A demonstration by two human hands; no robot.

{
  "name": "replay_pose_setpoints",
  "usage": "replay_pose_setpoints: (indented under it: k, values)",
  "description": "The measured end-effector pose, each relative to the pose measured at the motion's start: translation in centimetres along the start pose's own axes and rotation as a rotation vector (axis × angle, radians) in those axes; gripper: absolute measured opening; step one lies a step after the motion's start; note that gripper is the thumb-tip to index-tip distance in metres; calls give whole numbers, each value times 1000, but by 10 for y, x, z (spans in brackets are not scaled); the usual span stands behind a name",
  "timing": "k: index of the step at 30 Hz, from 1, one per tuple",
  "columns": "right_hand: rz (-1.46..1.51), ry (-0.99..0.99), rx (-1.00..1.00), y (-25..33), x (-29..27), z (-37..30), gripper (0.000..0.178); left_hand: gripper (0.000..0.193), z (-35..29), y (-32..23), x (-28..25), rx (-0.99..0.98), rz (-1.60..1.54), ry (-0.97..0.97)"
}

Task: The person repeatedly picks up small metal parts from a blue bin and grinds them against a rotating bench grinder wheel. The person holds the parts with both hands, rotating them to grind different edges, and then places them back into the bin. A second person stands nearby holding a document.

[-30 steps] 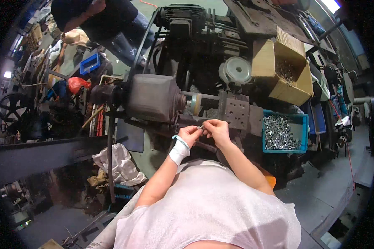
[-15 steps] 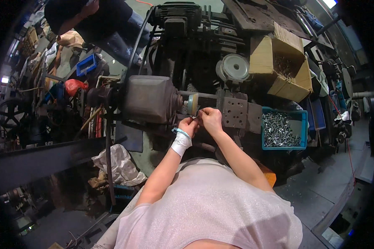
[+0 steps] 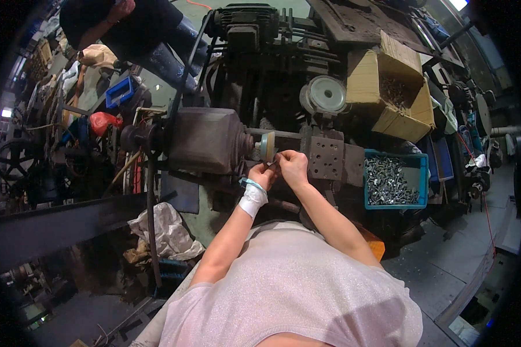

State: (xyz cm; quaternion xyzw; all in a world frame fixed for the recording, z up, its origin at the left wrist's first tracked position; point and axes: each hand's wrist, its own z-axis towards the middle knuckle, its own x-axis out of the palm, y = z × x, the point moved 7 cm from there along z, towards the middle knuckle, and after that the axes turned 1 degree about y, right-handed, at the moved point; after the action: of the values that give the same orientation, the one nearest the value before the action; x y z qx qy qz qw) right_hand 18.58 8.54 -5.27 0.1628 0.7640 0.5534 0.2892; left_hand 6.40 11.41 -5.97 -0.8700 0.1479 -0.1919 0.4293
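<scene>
My left hand (image 3: 263, 175), its wrist wrapped in white, is closed with the fingers pinched just below a yellowish round wheel (image 3: 267, 147). Against it, my right hand (image 3: 293, 166) is closed too, fingertips meeting those of the left. Whatever lies between the fingers is too small and hidden to name. The wheel sits on the spindle of a dark machine housing (image 3: 205, 140). Right of my hands is a metal block with holes (image 3: 326, 157). A teal bin (image 3: 425, 181) holding many small shiny metal parts stands further right.
An open cardboard box (image 3: 362, 81) with small brownish parts inside stands at the back right. A round metal disc (image 3: 327, 93) is beside it. At the far left another person (image 3: 133, 29) stands near a blue crate (image 3: 120, 92). A pale sack (image 3: 168, 231) lies at the lower left.
My hands stay almost in the same place, pinched together beside the wheel. The other person at the far left has shifted slightly.
</scene>
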Motion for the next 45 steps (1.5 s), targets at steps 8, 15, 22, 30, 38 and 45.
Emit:
replay_pose_setpoints:
  k: [8, 15, 22, 30, 38, 45]
  values:
    - [271, 99, 130, 22, -18, -27, 13, 27, -30, 10, -2, -307, -286, 284]
    - [376, 108, 174, 17, -14, -42, 15, 17, -25, 17, 3, -191, -219, 235]
    - [140, 143, 80, 19, -11, -22, 14, 21, -9, 6, 0, -126, 32, 279]
    - [148, -17, 116, 3, -3, -8, 11, 15, 4, 6, -5, -69, 16, 45]
    - [137, -55, 90, 10, -2, -8, 7, 15, 4, 9, -3, -90, -45, 48]
    - [368, 26, 126, 4, -6, -17, 6, 16, -13, 4, 4, -72, -99, 149]
